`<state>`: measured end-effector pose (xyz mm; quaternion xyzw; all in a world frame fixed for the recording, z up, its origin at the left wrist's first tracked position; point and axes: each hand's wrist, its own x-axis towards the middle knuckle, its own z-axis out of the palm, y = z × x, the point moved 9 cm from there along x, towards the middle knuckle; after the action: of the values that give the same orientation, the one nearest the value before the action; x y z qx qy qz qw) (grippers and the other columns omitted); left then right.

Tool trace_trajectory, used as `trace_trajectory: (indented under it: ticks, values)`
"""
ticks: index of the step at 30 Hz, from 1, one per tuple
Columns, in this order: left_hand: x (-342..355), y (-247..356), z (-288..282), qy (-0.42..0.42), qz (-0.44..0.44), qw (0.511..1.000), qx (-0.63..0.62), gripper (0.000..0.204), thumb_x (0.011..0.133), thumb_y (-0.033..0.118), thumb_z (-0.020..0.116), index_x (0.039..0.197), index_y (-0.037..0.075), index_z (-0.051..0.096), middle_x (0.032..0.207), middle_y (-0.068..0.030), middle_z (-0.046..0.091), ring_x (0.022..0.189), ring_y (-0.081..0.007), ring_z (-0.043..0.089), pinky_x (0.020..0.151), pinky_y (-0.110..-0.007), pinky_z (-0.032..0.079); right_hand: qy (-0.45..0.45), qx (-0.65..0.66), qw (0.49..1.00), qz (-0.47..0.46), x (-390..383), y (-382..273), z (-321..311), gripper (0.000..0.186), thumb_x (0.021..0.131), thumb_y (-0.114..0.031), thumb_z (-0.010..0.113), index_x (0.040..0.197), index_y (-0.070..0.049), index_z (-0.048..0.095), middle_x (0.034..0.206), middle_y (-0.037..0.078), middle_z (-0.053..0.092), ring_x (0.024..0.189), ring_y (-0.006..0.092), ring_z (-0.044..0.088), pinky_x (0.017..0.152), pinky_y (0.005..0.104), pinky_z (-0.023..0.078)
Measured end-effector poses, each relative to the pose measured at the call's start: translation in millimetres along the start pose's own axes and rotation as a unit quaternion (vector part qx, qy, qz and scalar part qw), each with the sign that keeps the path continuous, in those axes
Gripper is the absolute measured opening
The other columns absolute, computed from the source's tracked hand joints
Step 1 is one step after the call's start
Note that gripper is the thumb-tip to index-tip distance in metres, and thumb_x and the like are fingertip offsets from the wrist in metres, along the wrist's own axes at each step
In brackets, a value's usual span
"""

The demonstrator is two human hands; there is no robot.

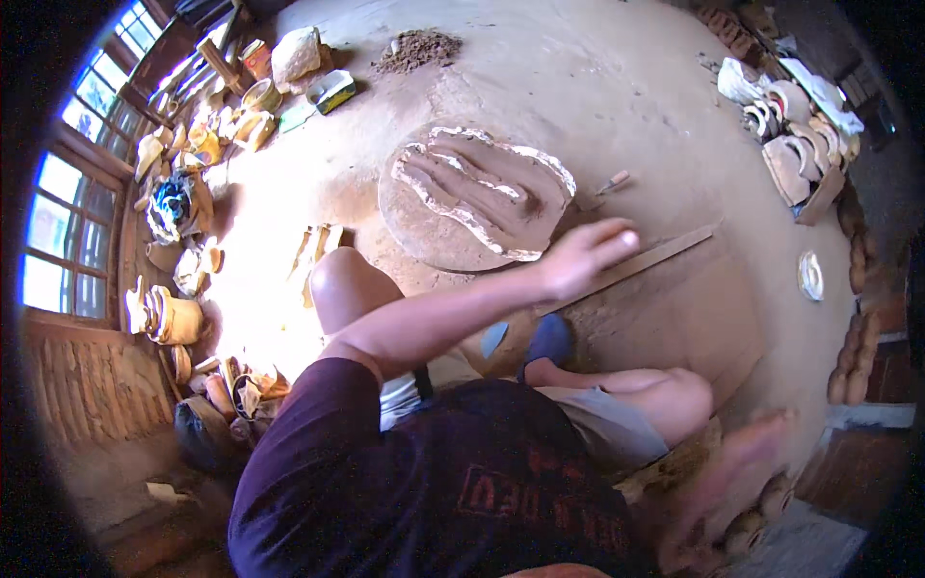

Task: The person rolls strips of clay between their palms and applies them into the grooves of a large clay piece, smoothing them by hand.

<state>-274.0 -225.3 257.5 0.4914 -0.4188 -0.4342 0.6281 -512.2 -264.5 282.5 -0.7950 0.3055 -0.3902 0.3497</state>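
My left hand (588,255) reaches across my body above a long wooden strip (674,246), its fingers loosely stretched rightward, with no object visible in them. Just beyond it, a round slab (414,231) bears brown clay shaped in elongated ridges with white, crumbly borders (540,154). A small wooden-handled tool (615,183) lies right of the slab. A flat grey piece (494,337) lies below it, beside my blue-shod foot (549,345). My right hand (761,433) is a motion-smeared shape at the lower right, near my bent knee; its fingers and contents are unclear.
Pots, moulds and containers (169,318) crowd the left beneath the windows (72,222). At the back are a pale lump (296,60) and a soil heap (416,51). Curved pale pieces (800,154) are stacked at the right, with a small oval piece (810,277) below.
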Motion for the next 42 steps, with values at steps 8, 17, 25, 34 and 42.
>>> trace_trajectory:
  ticks: [8,17,25,34,42]
  values:
    - [-10.1,-12.6,7.4,-0.022,-0.130,0.949,-0.287,0.077,0.113,0.056,0.037,0.159,-0.006,0.032,0.157,-0.0185,0.048,0.140,-0.0235,0.052,0.114,-0.044,0.044,0.004,-0.060,0.964,-0.259,44.1,-98.1,80.3,0.091,0.105,-0.073,0.028,0.158,-0.001,0.041,0.169,0.024,0.028,0.155,0.0352,0.030,0.124,0.0574,0.025]
    - [-44.5,34.6,-22.3,0.054,0.213,0.972,-0.081,0.085,0.111,0.063,0.019,0.169,0.003,0.006,0.177,-0.0106,0.008,0.163,-0.0218,0.005,0.131,-0.039,0.007,-0.123,0.351,0.926,0.062,106.7,-66.3,187.5,0.101,0.103,-0.079,0.018,0.170,-0.004,0.008,0.178,0.016,0.006,0.164,0.0333,0.005,0.129,0.0548,0.001]
    - [-65.6,68.1,-72.8,0.064,0.249,0.960,-0.109,0.083,0.113,0.059,0.019,0.168,-0.002,0.002,0.177,-0.0159,0.004,0.163,-0.0260,-0.001,0.131,-0.040,0.005,-0.183,0.489,0.841,0.145,103.8,-119.4,247.6,0.083,0.113,-0.060,0.017,0.168,-0.002,-0.005,0.178,0.017,-0.002,0.164,0.0301,-0.002,0.131,0.0460,0.003]
    - [-63.7,79.3,-119.2,0.133,0.221,0.957,-0.131,0.098,0.101,0.081,0.013,0.172,0.014,0.001,0.179,-0.0081,0.001,0.164,-0.0223,-0.003,0.130,-0.048,-0.007,-0.261,0.343,0.902,-0.017,100.8,-149.0,282.4,0.106,0.103,-0.077,0.024,0.167,0.000,-0.012,0.177,0.019,-0.011,0.163,0.0306,-0.009,0.130,0.0471,0.001]
    - [-59.8,52.7,-158.9,0.210,0.134,0.950,-0.189,0.109,0.092,0.093,0.011,0.172,0.019,0.005,0.179,-0.0081,0.004,0.164,-0.0287,0.001,0.131,-0.047,-0.001,-0.254,0.333,0.902,-0.108,109.0,-176.5,291.1,0.102,0.104,-0.074,0.031,0.169,-0.004,-0.005,0.177,0.019,-0.006,0.163,0.0322,-0.003,0.130,0.0476,0.005]
